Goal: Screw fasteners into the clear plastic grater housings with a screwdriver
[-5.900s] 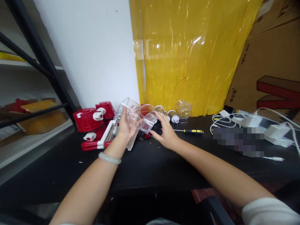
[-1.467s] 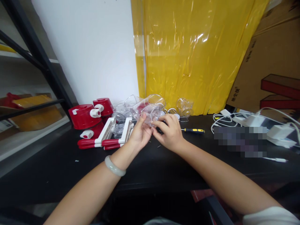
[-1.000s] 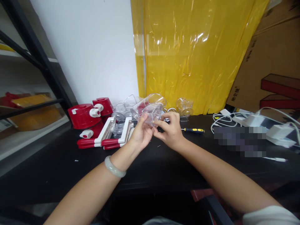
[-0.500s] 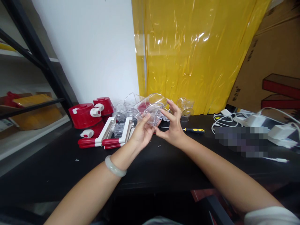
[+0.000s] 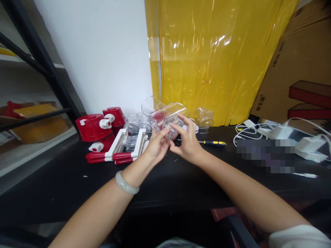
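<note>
Holds the clear plastic part (image 5: 167, 116) above the desk (image 5: 176, 186) with the left grip (image 5: 156, 146) closed on it; reaches round its near end with the right grip (image 5: 189, 144) — cannot tell if clamped; could drop through too loose a hold on glossy plastic.

screwdriver (image 5: 215, 143) shaft: partly behind right hand (image 5: 189, 144) | cardboard box (image 5: 301, 74): cut off
</note>
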A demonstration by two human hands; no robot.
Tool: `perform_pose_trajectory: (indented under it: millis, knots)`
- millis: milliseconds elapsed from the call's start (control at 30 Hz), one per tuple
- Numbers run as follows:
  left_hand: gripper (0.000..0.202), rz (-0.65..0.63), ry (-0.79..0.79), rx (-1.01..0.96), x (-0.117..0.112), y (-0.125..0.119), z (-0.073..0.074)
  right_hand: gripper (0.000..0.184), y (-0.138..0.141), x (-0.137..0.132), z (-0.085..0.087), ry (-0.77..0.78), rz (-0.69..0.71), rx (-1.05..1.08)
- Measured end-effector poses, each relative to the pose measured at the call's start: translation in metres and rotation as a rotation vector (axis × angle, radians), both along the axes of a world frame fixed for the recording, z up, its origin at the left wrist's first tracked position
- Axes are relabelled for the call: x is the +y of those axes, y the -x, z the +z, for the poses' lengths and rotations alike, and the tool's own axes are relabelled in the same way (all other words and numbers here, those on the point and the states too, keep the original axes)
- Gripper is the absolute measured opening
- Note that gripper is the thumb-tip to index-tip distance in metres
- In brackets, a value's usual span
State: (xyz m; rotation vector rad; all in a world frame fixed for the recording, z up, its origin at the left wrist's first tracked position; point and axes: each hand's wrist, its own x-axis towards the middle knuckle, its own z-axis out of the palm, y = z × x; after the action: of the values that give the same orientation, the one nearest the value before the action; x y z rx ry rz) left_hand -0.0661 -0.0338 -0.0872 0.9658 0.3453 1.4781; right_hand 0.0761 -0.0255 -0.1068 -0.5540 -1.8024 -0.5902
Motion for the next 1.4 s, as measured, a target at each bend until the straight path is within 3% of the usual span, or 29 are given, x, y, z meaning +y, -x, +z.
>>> perform_pose_trajectory:
  millis: [233,600,767,933,1100,1267,1400]
  knots:
    - [0.041,0.009,0.062,0.013,0.000,0.000,-0.002,0.068,0.009,-0.003,-0.004,0.003,-0.032,0.025]
    - [0.033,-0.058,0.131,0.002,0.003,0.001,-0.001,0.080,0.010,0.005,-0.013,0.152,0.013,0.026]
    - [0.036,0.033,0.106,0.025,0.008,0.004,-0.002,0.088,0.001,0.005,-0.008,0.203,0.126,0.055]
    - [0.048,0.124,0.069,0.046,0.010,0.007,0.000,0.065,-0.008,0.013,-0.007,0.242,0.240,0.264]
    - [0.070,0.251,-0.083,0.050,0.007,0.004,-0.002,0.019,-0.002,0.022,-0.010,0.507,0.450,0.530]
    - [0.074,0.298,-0.183,0.094,0.006,0.004,-0.005,0.023,0.008,0.014,-0.004,0.881,0.727,0.800]
    - [0.074,0.308,-0.188,0.141,0.006,0.006,-0.007,0.028,0.011,0.006,0.000,1.061,0.910,0.902]
